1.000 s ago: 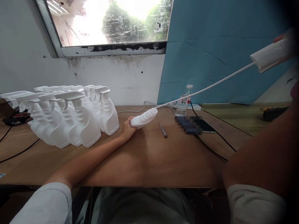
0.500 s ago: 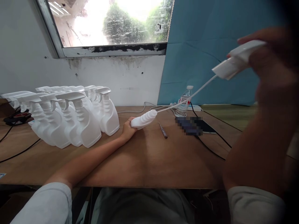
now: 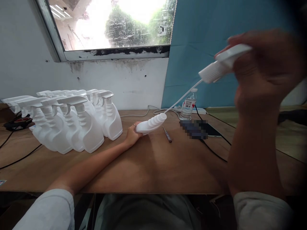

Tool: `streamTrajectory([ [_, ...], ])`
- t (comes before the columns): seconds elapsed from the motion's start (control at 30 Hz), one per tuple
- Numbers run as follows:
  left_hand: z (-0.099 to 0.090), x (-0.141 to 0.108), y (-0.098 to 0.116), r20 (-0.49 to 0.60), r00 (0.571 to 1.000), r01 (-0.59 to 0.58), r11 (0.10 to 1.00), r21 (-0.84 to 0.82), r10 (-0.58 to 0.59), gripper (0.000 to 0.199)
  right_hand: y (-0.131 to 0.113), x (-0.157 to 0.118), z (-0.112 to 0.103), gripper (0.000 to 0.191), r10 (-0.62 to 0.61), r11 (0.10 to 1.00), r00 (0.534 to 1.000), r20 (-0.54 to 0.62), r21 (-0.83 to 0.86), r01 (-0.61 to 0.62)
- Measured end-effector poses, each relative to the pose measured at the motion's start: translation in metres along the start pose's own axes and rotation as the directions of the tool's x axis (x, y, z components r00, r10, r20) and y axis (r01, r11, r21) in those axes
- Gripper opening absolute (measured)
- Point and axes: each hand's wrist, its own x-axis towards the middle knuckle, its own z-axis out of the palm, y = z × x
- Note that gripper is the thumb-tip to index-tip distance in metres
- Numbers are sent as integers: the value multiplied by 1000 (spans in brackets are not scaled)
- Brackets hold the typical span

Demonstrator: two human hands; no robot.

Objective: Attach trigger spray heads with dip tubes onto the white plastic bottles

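Note:
My left hand [image 3: 133,134] is closed around the base of a white spray bottle [image 3: 151,124], which tilts with its neck up and to the right above the table. Up at the right, my right hand [image 3: 266,64] grips a white trigger sprayer head [image 3: 222,65]. The thin dip tube [image 3: 183,95] slants down from the head, its lower end at or inside the bottle's neck. The head itself is well apart from the bottle. Several white spray bottles [image 3: 92,134] with heads on stand in rows to the left of my left hand.
A screwdriver-like tool [image 3: 167,134] lies on the brown table [image 3: 134,175]. Behind it are a clear water bottle [image 3: 188,107], a blurred-out dark object [image 3: 194,128], a dark phone-like device [image 3: 211,130] and a white power strip [image 3: 201,111]. Black cables cross both sides.
My right hand has moved left and slightly down with the sprayer head, and less of the tube shows outside the bottle. The bottle in my left hand has shifted slightly right.

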Motion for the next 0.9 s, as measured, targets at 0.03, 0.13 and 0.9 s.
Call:
streamTrajectory([
  [0.03, 0, 0, 1, 7, 1000, -4, 1000, 0, 4, 49, -5, 0, 5, 26, -37, 999, 999, 11, -30, 38],
  [0.13, 0, -1, 4, 23, 1000, -8, 1000, -10, 8, 47, -8, -2, 23, 25, -72, 993, 979, 189, -80, 89],
  [0.9, -2, 4, -2, 66, 994, 90, 987, -130, -82, 59, 14, -13, 71, 51, 365, 726, 612, 702, 198, -659],
])
